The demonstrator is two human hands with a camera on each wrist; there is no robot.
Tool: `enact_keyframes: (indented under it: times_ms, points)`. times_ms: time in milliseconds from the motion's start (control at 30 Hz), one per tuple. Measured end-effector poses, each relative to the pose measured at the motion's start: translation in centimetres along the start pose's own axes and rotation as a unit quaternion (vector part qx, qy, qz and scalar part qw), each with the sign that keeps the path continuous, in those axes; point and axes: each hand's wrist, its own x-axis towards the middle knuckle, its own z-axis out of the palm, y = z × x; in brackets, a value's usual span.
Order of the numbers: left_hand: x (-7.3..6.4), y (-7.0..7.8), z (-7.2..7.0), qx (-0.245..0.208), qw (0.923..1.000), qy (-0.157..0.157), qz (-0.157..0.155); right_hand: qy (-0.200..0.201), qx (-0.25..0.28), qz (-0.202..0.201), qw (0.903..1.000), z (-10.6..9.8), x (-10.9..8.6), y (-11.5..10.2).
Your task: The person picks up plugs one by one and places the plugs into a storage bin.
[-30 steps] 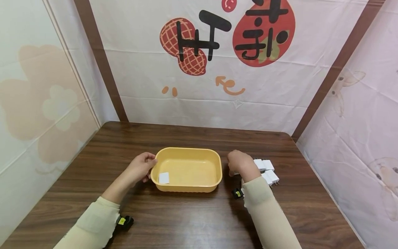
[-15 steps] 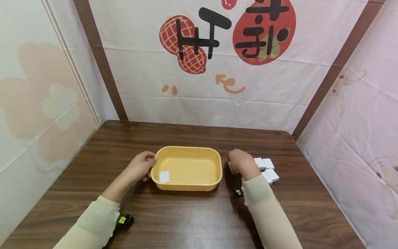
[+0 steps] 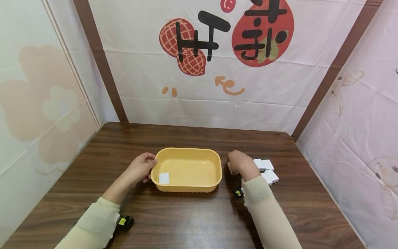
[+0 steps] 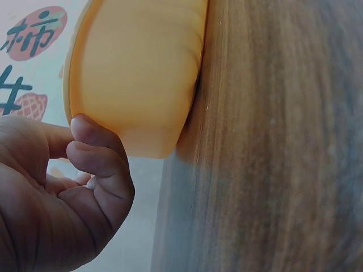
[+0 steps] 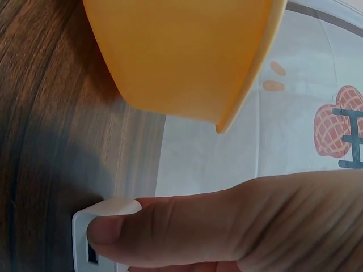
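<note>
At the middle of the table stands a yellow plastic basin (image 3: 192,173). My left hand (image 3: 140,168) pinches its left rim, thumb and fingers curled at the edge in the left wrist view. Inside, at the basin's near left corner, lies one white charger plug (image 3: 164,178). To the right of the basin, my right hand (image 3: 240,163) grips another white charger plug (image 5: 80,238). The right wrist view shows the thumb across this plug's face, beside a dark port, low over the table. Most of that plug is hidden by the hand in the head view.
Several more white charger plugs (image 3: 269,175) lie grouped just right of my right hand, some with prongs showing. The brown wooden table (image 3: 186,218) ends at a printed fabric backdrop (image 3: 199,114), with fabric on both sides too.
Both hands and the basin stay nearly in place. The plug in my right hand has turned slightly and now shows at the hand's left side.
</note>
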Motion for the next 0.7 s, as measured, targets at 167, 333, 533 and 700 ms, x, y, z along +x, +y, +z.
enact_keyframes:
  times_ms: [167, 333, 533, 700]
  points:
    - [-0.02, -0.21, 0.04, 0.0, 1.0, -0.003, 0.0, 0.01, 0.006, -0.012, 0.9999, 0.02, 0.06, 0.17]
    - [0.07, -0.24, -0.05, 0.002, 1.0, 0.0, 0.0, 0.02, 0.014, -0.021, 0.9995, 0.0, 0.25, 0.39]
    - [0.1, -0.12, -0.07, 0.002, 1.0, 0.0, 0.002, 0.033, 0.018, -0.018, 0.9991, -0.24, 0.36, 0.55]
    - [0.16, -0.12, -0.05, 0.001, 1.0, -0.002, -0.001, 0.046, 0.012, -0.024, 0.9986, -0.49, 0.16, 0.56]
